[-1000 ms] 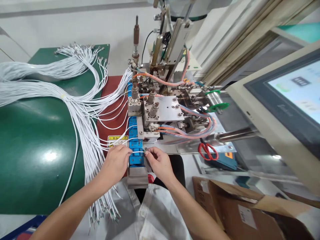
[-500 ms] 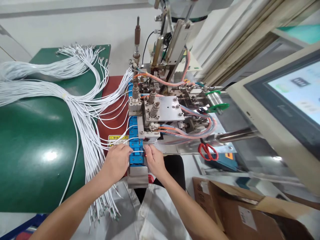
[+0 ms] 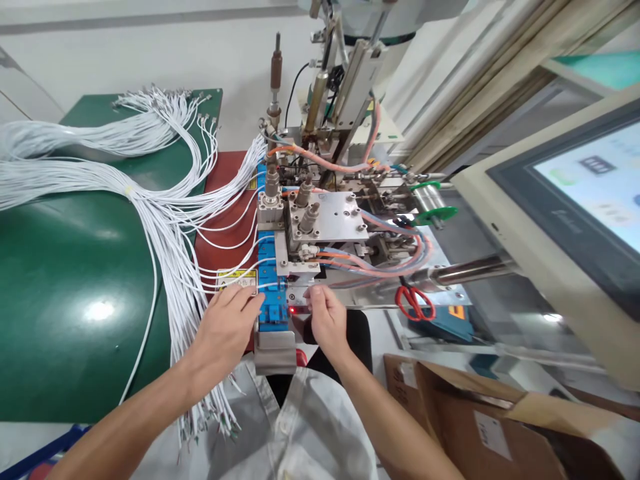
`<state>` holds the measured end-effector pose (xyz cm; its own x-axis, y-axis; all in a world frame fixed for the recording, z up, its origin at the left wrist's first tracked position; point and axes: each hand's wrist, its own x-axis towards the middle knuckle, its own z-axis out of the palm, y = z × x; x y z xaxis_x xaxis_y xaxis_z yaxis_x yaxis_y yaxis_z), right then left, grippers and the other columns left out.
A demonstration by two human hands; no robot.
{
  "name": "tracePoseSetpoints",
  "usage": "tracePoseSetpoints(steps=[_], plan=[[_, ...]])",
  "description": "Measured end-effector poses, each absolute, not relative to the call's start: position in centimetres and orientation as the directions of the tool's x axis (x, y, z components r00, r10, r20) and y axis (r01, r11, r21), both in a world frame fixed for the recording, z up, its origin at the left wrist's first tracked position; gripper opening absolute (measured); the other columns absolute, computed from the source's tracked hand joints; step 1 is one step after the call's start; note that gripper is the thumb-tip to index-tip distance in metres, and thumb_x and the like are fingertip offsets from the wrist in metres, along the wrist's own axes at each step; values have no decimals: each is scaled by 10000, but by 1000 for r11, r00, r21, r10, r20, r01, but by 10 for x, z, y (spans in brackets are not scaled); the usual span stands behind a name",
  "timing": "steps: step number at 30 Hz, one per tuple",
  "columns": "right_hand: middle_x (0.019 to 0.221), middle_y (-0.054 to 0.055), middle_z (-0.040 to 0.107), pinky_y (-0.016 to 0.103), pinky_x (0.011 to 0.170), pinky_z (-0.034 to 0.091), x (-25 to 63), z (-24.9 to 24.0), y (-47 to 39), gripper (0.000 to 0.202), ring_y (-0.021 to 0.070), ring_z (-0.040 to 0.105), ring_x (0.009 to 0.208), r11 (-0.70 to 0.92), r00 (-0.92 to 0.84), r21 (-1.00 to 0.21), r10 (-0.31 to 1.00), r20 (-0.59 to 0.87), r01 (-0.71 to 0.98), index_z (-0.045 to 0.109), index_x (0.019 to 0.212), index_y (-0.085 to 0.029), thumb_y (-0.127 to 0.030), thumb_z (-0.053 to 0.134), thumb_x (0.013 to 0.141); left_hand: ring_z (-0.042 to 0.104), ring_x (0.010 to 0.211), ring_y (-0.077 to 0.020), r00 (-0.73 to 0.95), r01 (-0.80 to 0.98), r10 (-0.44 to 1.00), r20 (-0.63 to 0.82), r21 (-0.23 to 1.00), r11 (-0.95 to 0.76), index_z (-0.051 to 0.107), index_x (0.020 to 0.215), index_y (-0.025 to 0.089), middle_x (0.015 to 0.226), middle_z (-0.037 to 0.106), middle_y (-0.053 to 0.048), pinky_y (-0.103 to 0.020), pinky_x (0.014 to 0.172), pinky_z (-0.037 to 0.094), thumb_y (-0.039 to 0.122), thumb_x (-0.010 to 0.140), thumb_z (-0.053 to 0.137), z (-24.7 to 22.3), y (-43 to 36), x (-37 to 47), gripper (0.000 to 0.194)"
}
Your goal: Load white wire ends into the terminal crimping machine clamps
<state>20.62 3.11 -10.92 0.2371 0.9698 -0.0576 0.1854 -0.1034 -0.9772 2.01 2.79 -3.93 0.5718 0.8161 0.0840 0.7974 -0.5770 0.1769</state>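
My left hand [image 3: 230,321] rests at the left side of the blue fixture blocks [image 3: 273,319], palm down. Its fingers are stretched out with a slight bend, and the thumb is hidden. A white cable [image 3: 273,285] lies across one block just beyond the fingertips. To the right of the blocks, apart from them, is my right hand [image 3: 327,320]. Its thumb is pressed towards the curled fingers; whether something small is between them cannot be made out. More white cables [image 3: 225,253] run from a large bundle into the blocks farther along.
A metal machine [image 3: 330,217] with hoses stands ahead. A green mat [image 3: 75,287] carries cable bundles on the left. Red-handled scissors [image 3: 415,303], a green-flanged wire spool [image 3: 433,203], a screen [image 3: 595,180] and a cardboard box [image 3: 495,427] are on the right.
The blue blocks and the cables in them have shifted away from me. My right hand has drawn back right from the cable end; my left fingers have come off the cable. A red light now shows.
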Motion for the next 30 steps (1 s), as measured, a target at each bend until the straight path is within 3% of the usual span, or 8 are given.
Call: tracePoseSetpoints(steps=[5, 9, 11, 17, 20, 25, 27, 30], plan=[[551, -31, 426, 226, 507, 324, 219, -102, 23, 364, 107, 398, 523, -54, 198, -990, 980, -27, 128, 468, 597, -182, -427, 409, 861, 497, 792, -184, 714, 690, 669, -204, 364, -625, 601, 762, 194, 801, 569, -25, -311, 714, 389, 135, 834, 497, -17, 9, -4, 140], [539, -33, 419, 225, 495, 315, 223, -100, 20, 379, 102, 383, 509, -69, 180, -991, 982, -47, 117, 466, 589, -179, -439, 412, 859, 484, 786, -192, 705, 709, 654, -274, 311, -633, 566, 657, 176, 773, 543, -32, -313, 702, 373, 57, 782, 508, -15, 1, -18, 182], [534, -32, 419, 225, 490, 315, 223, -98, 19, 385, 102, 381, 503, -79, 181, -990, 982, -57, 114, 461, 584, -180, -449, 415, 855, 492, 771, -186, 718, 695, 644, -264, 310, -649, 563, 641, 176, 764, 557, -25, -308, 699, 376, 65, 785, 514, -17, 5, -18, 188], [517, -30, 420, 221, 472, 324, 221, -91, 13, 374, 100, 385, 491, -76, 158, -992, 986, -60, 97, 472, 581, -183, -416, 407, 865, 592, 736, -127, 757, 601, 645, -110, 507, -618, 644, 795, 208, 779, 661, 8, -234, 675, 427, 209, 884, 444, -20, 27, -2, 219], [545, -15, 482, 224, 486, 360, 220, -88, 5, 323, 106, 434, 509, -25, 109, -990, 994, -10, 141, 526, 619, -178, -359, 417, 864, 613, 736, -126, 667, 635, 745, -11, 531, -561, 641, 863, 207, 806, 672, 5, -230, 673, 453, 235, 892, 427, -23, 30, 8, 218], [772, 42, 618, 258, 579, 451, 212, -78, -3, 134, 149, 564, 664, 170, -11, -967, 985, 171, 188, 621, 884, -189, -243, 551, 784, 620, 731, -126, 498, 633, 859, 122, 625, -456, 642, 837, 202, 792, 675, -9, -222, 671, 478, 262, 882, 449, -30, 26, 29, 207], [787, 45, 627, 260, 593, 460, 207, -71, -1, 107, 151, 576, 684, 216, 13, -958, 975, 223, 190, 628, 859, -194, -203, 578, 765, 627, 730, -128, 445, 622, 880, 163, 651, -436, 640, 857, 198, 786, 682, -9, -225, 679, 487, 255, 868, 478, -33, 24, 37, 171], [720, 36, 622, 254, 580, 456, 201, -63, 6, 81, 143, 573, 659, 231, 65, -948, 966, 250, 221, 624, 734, -193, -169, 558, 775, 639, 716, -123, 369, 637, 915, 164, 672, -378, 568, 1086, 210, 785, 693, 9, -232, 683, 505, 239, 857, 495, -39, 22, 44, 242]])
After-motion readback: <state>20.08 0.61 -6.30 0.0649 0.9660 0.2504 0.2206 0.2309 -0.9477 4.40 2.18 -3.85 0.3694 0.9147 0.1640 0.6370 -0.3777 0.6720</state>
